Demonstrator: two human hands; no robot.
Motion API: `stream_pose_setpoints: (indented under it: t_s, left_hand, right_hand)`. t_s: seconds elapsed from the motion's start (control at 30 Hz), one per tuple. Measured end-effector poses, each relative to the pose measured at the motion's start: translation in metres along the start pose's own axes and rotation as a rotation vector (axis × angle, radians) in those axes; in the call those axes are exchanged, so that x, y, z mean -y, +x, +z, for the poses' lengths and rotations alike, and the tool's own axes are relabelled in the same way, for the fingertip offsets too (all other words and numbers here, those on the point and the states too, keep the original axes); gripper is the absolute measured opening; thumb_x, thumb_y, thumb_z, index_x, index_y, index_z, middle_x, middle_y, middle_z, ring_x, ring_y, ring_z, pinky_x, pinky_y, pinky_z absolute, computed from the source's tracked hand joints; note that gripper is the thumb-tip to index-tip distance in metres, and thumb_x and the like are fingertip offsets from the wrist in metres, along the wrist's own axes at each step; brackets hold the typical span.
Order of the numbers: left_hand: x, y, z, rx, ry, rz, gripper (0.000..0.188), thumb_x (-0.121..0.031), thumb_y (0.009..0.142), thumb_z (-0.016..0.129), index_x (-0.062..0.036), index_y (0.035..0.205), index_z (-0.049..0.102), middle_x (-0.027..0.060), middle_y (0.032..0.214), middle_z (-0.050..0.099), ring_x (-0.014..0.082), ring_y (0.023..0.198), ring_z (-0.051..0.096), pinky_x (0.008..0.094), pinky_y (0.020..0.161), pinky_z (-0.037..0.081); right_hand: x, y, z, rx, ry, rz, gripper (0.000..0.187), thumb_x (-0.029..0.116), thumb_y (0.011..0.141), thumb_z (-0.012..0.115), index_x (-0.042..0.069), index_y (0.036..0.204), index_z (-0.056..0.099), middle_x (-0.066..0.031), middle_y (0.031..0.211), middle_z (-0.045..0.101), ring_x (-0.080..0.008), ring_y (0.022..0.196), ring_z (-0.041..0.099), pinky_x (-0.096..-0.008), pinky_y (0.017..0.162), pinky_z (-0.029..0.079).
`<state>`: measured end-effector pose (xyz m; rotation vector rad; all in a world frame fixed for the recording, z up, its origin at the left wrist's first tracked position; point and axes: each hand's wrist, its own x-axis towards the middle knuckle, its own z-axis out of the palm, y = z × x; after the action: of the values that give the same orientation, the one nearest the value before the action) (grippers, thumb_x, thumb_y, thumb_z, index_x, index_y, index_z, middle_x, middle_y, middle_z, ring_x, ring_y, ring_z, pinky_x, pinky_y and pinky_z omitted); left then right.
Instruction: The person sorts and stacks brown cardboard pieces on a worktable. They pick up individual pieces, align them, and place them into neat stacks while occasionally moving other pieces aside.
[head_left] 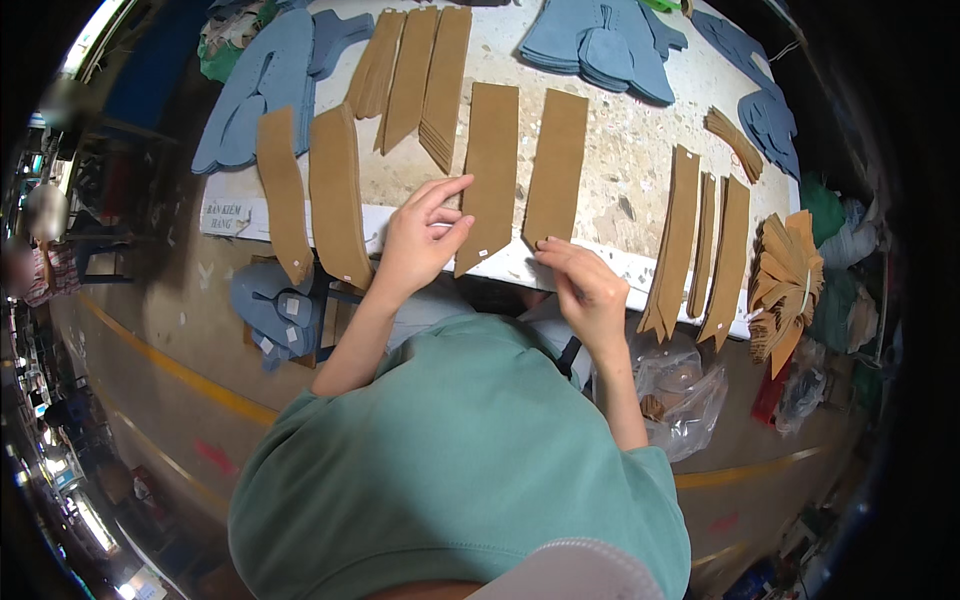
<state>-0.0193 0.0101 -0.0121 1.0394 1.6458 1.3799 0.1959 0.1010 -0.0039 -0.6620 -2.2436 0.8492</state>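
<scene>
Two flat brown leather-like strips lie side by side in front of me on the table: a left strip (pixel 492 150) with a small white label near its slanted lower end, and a right strip (pixel 558 150). My left hand (pixel 428 232) is open beside the left strip, index fingertip and thumb apart at its left edge. Over the lower corner of the right strip, my right hand (pixel 588 285) has its fingers bent and closed on that end; the strip's tip is partly hidden under them.
Brown strip stacks lie left (pixel 338 190), far left (pixel 432 80) and right (pixel 675 240), some overhanging the table's front edge. Blue cut pieces (pixel 590 50) are piled at the back. A fanned brown bundle (pixel 785 285) sits at the right edge. Below hangs a clear plastic bag (pixel 685 395).
</scene>
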Motion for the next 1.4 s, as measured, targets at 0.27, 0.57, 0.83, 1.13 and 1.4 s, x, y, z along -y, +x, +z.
stream_pose_setpoints:
  t_s: [0.27, 0.57, 0.83, 1.13, 1.4]
  left_hand:
    - [-0.011, -0.015, -0.006, 0.054, 0.037, -0.035, 0.048, 0.005, 0.086, 0.061, -0.0013, 0.133, 0.054, 0.0076, 0.130, 0.050, 0.0100, 0.091, 0.062, 0.0208, 0.075, 0.053]
    - [-0.020, -0.017, 0.003, -0.062, 0.291, 0.101, 0.036, -0.003, 0.085, 0.064, -0.0024, 0.121, 0.061, 0.0117, 0.118, 0.060, 0.0178, 0.091, 0.066, 0.0289, 0.076, 0.058]
    - [-0.042, 0.041, -0.085, -0.186, 0.878, 0.328, 0.026, -0.017, 0.083, 0.069, -0.0071, 0.108, 0.068, 0.0088, 0.101, 0.067, 0.0227, 0.086, 0.066, 0.0313, 0.075, 0.053]
    - [-0.019, 0.086, -0.091, -0.131, 1.059, 0.324, 0.029, -0.023, 0.074, 0.078, -0.0086, 0.097, 0.069, 0.0062, 0.089, 0.066, 0.0224, 0.083, 0.068, 0.0334, 0.073, 0.054]
    - [-0.029, 0.095, -0.104, -0.168, 0.839, 0.315, 0.018, -0.019, 0.082, 0.069, -0.0061, 0.095, 0.069, 0.0088, 0.090, 0.069, 0.0257, 0.081, 0.069, 0.0342, 0.071, 0.054]
  right_hand:
    - [0.012, -0.016, -0.006, -0.001, 0.091, -0.029, 0.023, 0.000, 0.074, 0.072, 0.005, 0.097, 0.072, -0.0102, 0.109, 0.069, -0.0271, 0.102, 0.066, -0.0352, 0.087, 0.053]
    - [-0.013, 0.019, -0.002, -0.031, 0.338, 0.463, 0.032, 0.005, 0.093, 0.060, 0.002, 0.124, 0.061, -0.0112, 0.117, 0.065, -0.0155, 0.103, 0.063, -0.0279, 0.087, 0.051]
    - [0.003, 0.079, -0.001, -0.127, 0.005, 0.074, 0.018, 0.004, 0.083, 0.065, 0.004, 0.101, 0.069, -0.0133, 0.090, 0.068, -0.0288, 0.083, 0.066, -0.0330, 0.074, 0.054]
    - [0.016, 0.167, 0.102, 0.069, -0.294, -0.039, 0.020, 0.005, 0.074, 0.072, -0.001, 0.092, 0.067, -0.0187, 0.093, 0.062, -0.0391, 0.084, 0.065, -0.0458, 0.075, 0.054]
    - [-0.009, 0.169, 0.114, -0.003, -0.236, -0.048, 0.030, 0.000, 0.073, 0.069, 0.001, 0.103, 0.065, -0.0180, 0.094, 0.060, -0.0344, 0.080, 0.065, -0.0428, 0.073, 0.054]
